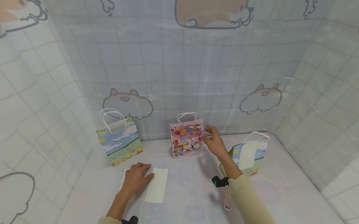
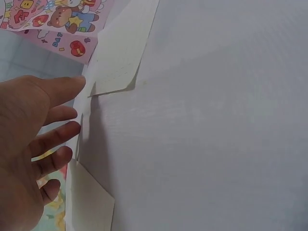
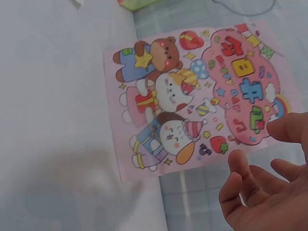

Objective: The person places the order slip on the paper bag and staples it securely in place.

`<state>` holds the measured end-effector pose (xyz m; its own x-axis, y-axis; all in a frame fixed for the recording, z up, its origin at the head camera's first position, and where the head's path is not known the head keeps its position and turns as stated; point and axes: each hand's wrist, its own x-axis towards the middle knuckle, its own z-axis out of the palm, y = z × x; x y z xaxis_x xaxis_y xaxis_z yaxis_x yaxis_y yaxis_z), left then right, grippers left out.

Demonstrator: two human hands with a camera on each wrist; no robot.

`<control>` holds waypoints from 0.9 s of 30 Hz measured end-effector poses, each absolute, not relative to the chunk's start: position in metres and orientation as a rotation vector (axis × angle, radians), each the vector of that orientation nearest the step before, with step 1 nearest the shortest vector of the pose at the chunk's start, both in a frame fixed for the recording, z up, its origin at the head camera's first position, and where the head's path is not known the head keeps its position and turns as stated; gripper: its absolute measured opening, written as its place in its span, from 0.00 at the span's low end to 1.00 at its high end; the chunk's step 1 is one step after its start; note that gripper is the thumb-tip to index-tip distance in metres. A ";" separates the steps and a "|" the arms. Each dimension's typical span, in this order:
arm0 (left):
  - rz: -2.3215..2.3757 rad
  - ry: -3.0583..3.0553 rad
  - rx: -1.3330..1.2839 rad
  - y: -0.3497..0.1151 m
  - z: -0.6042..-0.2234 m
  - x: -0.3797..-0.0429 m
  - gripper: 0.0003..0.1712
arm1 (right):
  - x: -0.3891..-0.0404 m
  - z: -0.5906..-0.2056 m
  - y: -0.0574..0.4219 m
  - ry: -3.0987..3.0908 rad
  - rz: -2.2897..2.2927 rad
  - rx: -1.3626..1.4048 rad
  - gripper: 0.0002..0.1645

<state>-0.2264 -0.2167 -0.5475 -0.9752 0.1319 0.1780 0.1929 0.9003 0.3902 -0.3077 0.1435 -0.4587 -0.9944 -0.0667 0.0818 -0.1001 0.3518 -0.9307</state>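
Altogether, three white-handled paper bags sit on a pale tabletop (image 1: 185, 193): a pink cartoon-printed paper bag (image 1: 187, 138) at far center, and two landscape-printed ones, a blue-and-green left bag (image 1: 120, 142) and a blue-and-green right bag (image 1: 261, 151) fronted by one of three white paper slips (image 1: 247, 155). Two hands are apart, fingers loose: the left hand (image 1: 135, 178) near two slips, the right hand (image 1: 215, 144) at the pink bag's right edge, contact unclear.
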 end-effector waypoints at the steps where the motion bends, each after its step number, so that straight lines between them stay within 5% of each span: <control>1: -0.621 -2.922 -0.256 -0.216 -0.548 -0.227 0.28 | -0.310 -0.460 0.144 -2.559 1.768 0.159 0.38; 27: -0.546 -2.984 -0.229 -0.202 -0.548 -0.241 0.21 | -0.329 -0.469 0.136 -2.664 1.740 0.268 0.37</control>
